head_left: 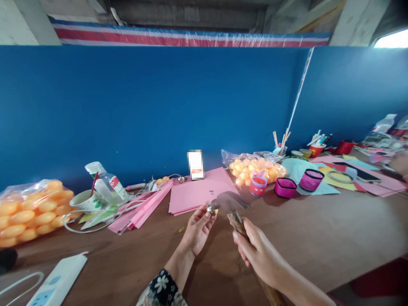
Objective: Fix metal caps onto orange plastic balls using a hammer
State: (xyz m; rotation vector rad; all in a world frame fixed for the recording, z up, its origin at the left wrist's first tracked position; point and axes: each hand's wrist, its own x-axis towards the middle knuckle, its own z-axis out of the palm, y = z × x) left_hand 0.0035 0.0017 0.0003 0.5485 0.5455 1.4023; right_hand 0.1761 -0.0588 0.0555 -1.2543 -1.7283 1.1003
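Our left hand [198, 227] pinches the metal piece [209, 208] at its fingertips, short of the tabletop's [318, 231] far edge; our right hand [255, 250], clamped around the hammer [236, 222], holds its blurred head just beside the metal piece.

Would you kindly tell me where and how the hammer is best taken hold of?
Best, I think, by the hammer's wooden handle, from the lower right, where the right hand grips it. The slim handle slants down that way from the blurred head, and the left hand holds a small shiny piece on the other side.
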